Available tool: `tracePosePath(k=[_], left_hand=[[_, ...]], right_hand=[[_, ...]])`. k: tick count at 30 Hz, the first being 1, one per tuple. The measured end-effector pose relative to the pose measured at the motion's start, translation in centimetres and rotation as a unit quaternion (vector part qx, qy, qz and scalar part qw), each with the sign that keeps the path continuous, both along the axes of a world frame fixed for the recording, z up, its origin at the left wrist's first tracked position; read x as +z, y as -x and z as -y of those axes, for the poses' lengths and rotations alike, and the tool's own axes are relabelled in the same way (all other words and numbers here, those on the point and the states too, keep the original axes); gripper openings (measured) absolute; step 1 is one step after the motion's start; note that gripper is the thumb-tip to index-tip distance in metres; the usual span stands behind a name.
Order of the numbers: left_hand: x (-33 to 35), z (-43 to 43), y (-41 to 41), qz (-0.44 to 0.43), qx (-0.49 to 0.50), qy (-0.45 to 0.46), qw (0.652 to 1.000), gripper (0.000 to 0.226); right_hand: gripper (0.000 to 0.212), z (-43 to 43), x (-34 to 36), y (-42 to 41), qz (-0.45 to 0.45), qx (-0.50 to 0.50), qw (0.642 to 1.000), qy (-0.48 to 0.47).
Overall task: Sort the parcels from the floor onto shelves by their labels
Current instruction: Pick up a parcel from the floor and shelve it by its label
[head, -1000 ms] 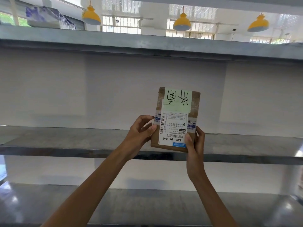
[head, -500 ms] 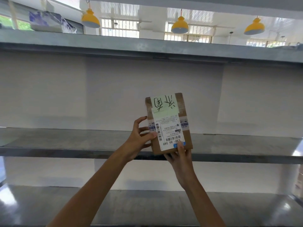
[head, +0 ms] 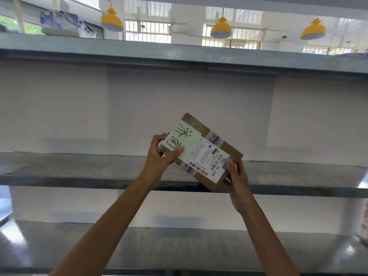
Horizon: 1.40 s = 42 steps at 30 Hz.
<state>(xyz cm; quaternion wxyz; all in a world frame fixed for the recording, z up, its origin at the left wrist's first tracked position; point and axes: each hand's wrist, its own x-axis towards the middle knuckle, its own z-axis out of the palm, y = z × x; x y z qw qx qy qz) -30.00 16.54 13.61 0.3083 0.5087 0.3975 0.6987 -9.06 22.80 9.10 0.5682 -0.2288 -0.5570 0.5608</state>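
Observation:
A small brown cardboard parcel (head: 201,150) with a white shipping label and a pale green handwritten note is held in the air before the middle shelf (head: 79,166). It is tilted, its green-note end pointing up and left. My left hand (head: 161,156) grips that end, thumb pressed on the note. My right hand (head: 235,176) holds the lower right corner, thumb on the label's edge.
Grey metal shelving fills the view: an upper shelf (head: 179,54), the middle shelf and a lower shelf (head: 179,248), backed by a white panel. A plastic-wrapped bundle (head: 65,24) lies on the upper shelf at left. Yellow lamps (head: 221,28) hang beyond.
The parcel has turned from nearly upright to tilted with its note end up-left. My left hand has slid up onto the note; my right hand has shifted to the lower right corner.

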Motion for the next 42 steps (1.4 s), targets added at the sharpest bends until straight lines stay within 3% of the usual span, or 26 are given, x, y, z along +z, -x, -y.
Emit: tracePosePath(k=[6,10,12,17,23,27,30,35,42], left_hand=[[-0.6,-0.3,0.5,0.144,-0.014,-0.024,0.989,0.053],[-0.7,-0.4,-0.1,0.184,-0.007,-0.022,0.983,0.059],[-1.0,-0.4,-0.7,0.162,0.009,-0.003,0.987,0.058],[-0.9,-0.3,0.3,-0.020,0.068,0.099,0.993,0.054],[-1.0,-0.2,1.0,0.007,0.010,0.133,0.991,0.058],[-1.5,-0.5,0.3,0.066,0.021,0.093,0.993,0.061],[-1.5,-0.8,-0.7,0.072,0.023,0.082,0.994,0.058],[-2.2,-0.8,-1.2,0.040,0.028,0.087,0.995,0.058],[-1.4,-0.1,0.7,-0.039,0.029,0.085,0.995,0.091]], right_hand=[[0.075,0.8,1.8,0.9,0.050,0.000,0.995,-0.083],[0.082,1.4,1.5,1.9,0.057,-0.015,0.995,-0.081],[0.080,1.5,1.1,2.1,0.034,0.010,0.998,-0.060],[0.074,0.8,0.8,0.6,-0.006,0.028,0.999,-0.035],[0.060,0.9,0.7,0.5,0.009,0.077,0.997,-0.007],[0.080,1.5,0.2,1.6,-0.041,0.063,0.997,0.029],[0.081,2.1,-0.3,3.1,-0.086,0.085,0.988,0.092],[0.076,2.7,0.6,5.0,-0.167,0.062,0.976,0.126],[0.077,2.6,1.0,5.1,-0.161,0.055,0.979,0.113]])
